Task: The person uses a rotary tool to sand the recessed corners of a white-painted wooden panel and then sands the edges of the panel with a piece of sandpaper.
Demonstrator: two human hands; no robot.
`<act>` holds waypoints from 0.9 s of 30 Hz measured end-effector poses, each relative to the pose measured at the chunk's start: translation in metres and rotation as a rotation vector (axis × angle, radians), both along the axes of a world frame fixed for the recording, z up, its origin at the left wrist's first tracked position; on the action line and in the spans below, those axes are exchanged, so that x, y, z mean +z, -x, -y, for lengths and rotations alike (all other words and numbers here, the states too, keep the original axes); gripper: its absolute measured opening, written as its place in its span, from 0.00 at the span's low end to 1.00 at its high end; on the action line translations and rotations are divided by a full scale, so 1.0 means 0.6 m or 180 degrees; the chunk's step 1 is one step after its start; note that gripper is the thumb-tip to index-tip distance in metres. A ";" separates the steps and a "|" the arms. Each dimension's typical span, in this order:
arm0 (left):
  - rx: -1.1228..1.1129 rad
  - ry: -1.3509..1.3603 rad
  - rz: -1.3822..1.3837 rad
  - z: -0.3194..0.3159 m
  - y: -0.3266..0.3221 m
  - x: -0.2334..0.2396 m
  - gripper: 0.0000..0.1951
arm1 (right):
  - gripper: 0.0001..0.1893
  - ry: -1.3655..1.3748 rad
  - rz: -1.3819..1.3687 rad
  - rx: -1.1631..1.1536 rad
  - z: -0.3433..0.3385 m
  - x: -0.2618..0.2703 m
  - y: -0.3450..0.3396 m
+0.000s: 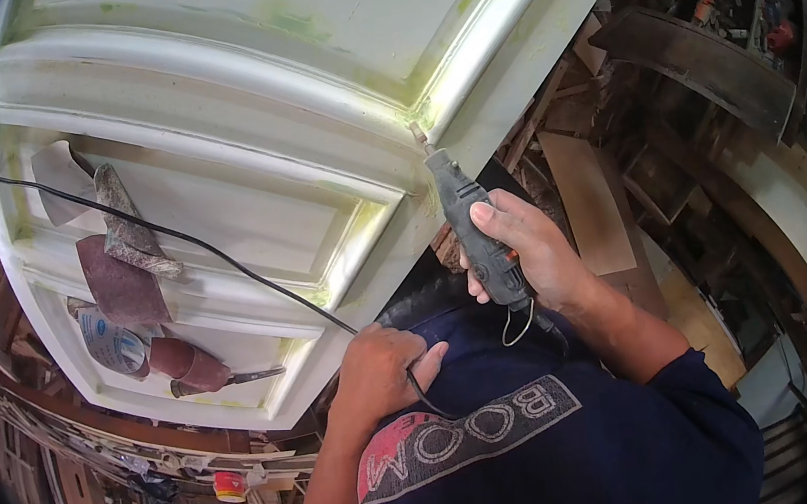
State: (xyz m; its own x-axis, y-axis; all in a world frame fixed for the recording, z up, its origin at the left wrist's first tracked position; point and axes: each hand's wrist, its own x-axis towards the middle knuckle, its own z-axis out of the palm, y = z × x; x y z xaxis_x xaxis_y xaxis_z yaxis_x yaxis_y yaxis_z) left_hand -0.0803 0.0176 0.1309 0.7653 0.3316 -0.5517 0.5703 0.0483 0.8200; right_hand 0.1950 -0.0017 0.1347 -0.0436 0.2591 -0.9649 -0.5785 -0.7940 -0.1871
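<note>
My right hand (536, 251) grips a dark grey rotary tool (463, 199), thumb along its upper side. The small bit (419, 132) at its tip is at the inner corner of a moulding, on a white panelled door (228, 175). Whether the bit spins cannot be told. Yellowish-green patches mark the door's grooves and corners. My left hand (384, 368) is closed around the black power cable (202, 246), near the door's edge and in front of my shirt. The cable runs from there across the lower panels to the far left edge.
On the door's left part lie a folded, worn abrasive piece (127, 225), reddish-brown sandpaper (121, 279), a sandpaper roll (189, 363) and a printed disc-like sheet (111, 341). A slim pointed tool (258, 375) lies beside the roll. Wooden boards (585, 192) and clutter stand at right.
</note>
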 end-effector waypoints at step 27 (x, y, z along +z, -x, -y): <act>0.0021 -0.0056 0.0034 0.006 -0.008 -0.001 0.24 | 0.23 -0.0096 -0.0179 0.0044 -0.035 -0.018 0.000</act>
